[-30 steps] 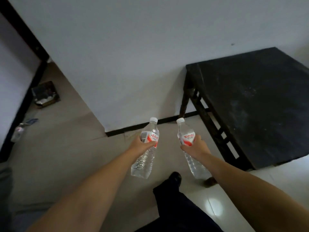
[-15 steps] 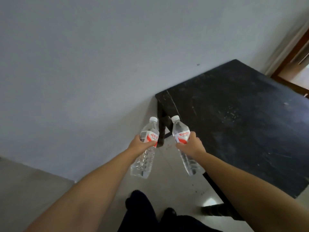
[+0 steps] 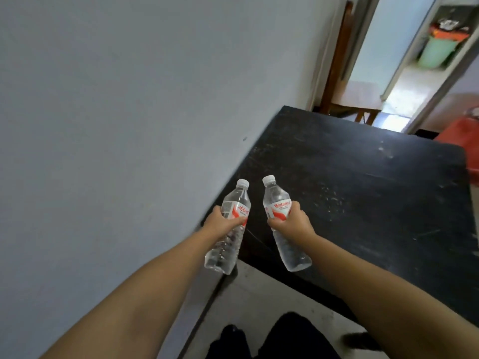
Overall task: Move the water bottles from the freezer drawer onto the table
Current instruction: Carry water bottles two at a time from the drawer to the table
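Clear water bottles (image 3: 234, 216) (image 3: 278, 213) are gripped upright in both outstretched hands (image 3: 220, 225) (image 3: 293, 224) above the black table (image 3: 375, 203).

A home: plain wall (image 3: 116, 99), worn black table (image 3: 363, 190), doorway (image 3: 375, 73).

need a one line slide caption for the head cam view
A person carries a water bottle in the left hand and another in the right hand, held above the corner of a black table.

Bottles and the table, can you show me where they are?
left bottle (image 3: 237, 203), head view, on its label.
right bottle (image 3: 278, 203), head view, on its label.
table (image 3: 363, 182), head view, on its bare black top.
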`<action>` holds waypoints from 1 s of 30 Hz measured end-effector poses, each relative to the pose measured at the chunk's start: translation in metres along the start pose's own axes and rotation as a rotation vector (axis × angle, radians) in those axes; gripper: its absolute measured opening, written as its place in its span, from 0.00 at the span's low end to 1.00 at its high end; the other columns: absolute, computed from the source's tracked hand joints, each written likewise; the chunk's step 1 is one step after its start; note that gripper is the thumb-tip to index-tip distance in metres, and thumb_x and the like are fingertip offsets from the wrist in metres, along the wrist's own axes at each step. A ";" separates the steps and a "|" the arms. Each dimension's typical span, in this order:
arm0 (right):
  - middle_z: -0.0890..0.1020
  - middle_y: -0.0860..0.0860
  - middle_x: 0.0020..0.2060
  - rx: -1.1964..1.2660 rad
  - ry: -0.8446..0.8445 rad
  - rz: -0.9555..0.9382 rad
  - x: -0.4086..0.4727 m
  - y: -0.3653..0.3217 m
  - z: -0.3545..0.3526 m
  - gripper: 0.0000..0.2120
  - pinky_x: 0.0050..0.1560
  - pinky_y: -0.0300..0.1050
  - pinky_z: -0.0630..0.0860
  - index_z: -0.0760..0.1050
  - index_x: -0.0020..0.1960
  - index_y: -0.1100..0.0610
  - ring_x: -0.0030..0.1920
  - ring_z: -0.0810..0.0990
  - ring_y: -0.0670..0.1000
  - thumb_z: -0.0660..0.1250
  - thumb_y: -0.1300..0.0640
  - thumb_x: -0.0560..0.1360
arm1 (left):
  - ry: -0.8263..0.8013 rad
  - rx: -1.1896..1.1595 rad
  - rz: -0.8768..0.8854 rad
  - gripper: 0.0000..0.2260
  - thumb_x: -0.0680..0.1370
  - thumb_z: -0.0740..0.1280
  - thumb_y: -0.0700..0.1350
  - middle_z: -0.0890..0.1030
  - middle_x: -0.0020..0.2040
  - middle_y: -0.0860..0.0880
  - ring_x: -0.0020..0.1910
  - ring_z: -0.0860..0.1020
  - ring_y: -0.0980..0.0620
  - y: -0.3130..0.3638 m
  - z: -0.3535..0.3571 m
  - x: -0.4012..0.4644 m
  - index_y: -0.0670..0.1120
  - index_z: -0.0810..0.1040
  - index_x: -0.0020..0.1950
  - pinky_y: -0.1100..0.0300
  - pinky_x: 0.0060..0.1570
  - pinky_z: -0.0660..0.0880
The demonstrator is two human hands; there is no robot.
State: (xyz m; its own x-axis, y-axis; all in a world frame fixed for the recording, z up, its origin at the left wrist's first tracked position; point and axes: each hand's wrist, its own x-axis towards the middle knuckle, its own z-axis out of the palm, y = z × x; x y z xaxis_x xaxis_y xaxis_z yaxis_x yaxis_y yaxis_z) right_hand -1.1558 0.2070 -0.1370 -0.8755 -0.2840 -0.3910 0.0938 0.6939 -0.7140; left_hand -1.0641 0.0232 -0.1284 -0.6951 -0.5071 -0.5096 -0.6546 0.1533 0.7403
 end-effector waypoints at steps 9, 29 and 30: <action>0.76 0.50 0.54 0.223 0.164 0.084 0.098 -0.008 -0.074 0.31 0.49 0.45 0.75 0.61 0.65 0.53 0.51 0.77 0.50 0.74 0.52 0.70 | -0.171 0.089 0.114 0.35 0.69 0.75 0.50 0.74 0.63 0.45 0.60 0.75 0.46 0.109 0.059 0.112 0.44 0.61 0.69 0.55 0.56 0.74; 0.74 0.44 0.59 0.545 0.324 -0.073 0.375 -0.052 -0.165 0.37 0.64 0.47 0.71 0.60 0.72 0.49 0.61 0.74 0.47 0.75 0.58 0.70 | 0.075 -0.134 0.356 0.32 0.70 0.76 0.44 0.77 0.60 0.47 0.57 0.77 0.48 0.301 0.120 0.360 0.47 0.63 0.68 0.53 0.60 0.75; 0.73 0.43 0.58 0.543 0.319 -0.079 0.378 -0.051 -0.165 0.37 0.62 0.45 0.71 0.59 0.73 0.49 0.60 0.73 0.46 0.75 0.57 0.71 | 0.079 -0.140 0.365 0.32 0.70 0.76 0.43 0.76 0.60 0.47 0.57 0.77 0.49 0.300 0.122 0.363 0.47 0.63 0.68 0.55 0.59 0.75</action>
State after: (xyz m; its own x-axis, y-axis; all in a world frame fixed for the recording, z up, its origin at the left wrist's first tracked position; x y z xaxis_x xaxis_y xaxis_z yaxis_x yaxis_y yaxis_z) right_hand -1.5693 0.1733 -0.1522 -0.9799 -0.0512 -0.1930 0.1773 0.2210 -0.9590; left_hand -1.5493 -0.0117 -0.1449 -0.8461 -0.5051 -0.1706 -0.3180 0.2214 0.9219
